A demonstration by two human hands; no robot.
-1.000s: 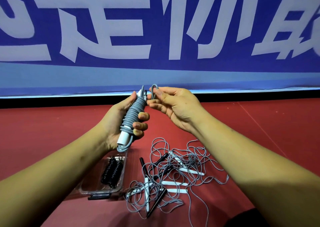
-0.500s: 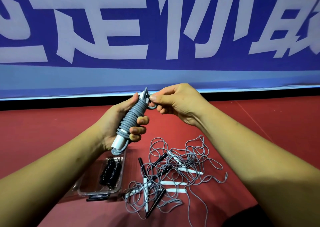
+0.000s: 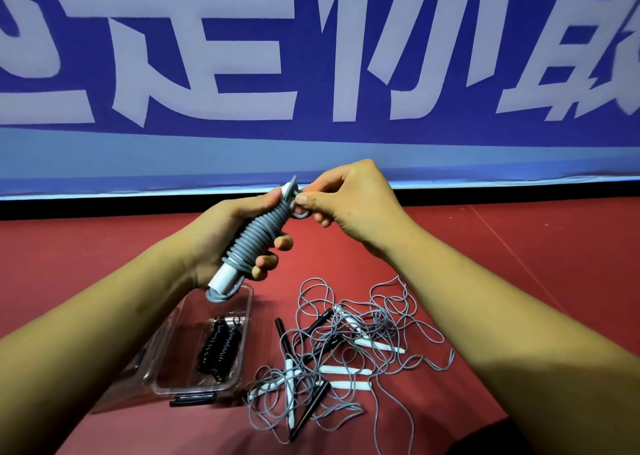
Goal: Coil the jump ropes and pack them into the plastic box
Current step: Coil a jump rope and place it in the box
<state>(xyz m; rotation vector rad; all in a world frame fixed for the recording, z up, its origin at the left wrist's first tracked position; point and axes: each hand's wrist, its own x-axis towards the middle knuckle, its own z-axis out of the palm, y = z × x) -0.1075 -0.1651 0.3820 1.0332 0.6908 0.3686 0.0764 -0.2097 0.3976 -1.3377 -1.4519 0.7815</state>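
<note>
Before a blue banner (image 3: pixel 311 135) on a red floor (image 3: pixel 519 264), a person packs jump ropes, and the job looks less than half done. The biggest share waits in a loose tangle of grey ropes (image 3: pixel 363 343) with white and black handles, lying just right of the clear plastic box (image 3: pixel 246 319); none of it is coiled. The box sits open on the floor under the left forearm. The left hand (image 3: pixel 221 243) holds a grey coiled rope (image 3: pixel 258 238) above the box, fingers curled round the windings and thumb pressed near the top; the right hand (image 3: pixel 349 201) pinches the rope's last loop (image 3: pixel 300 214) at the top of the coil, apparently to tuck it in. Only a black coiled bundle (image 3: pixel 220 345) lies packed in the box so far. The banner carries large white characters, cut off by the frame and not surely readable; no brand or label shows on box or handles.
</note>
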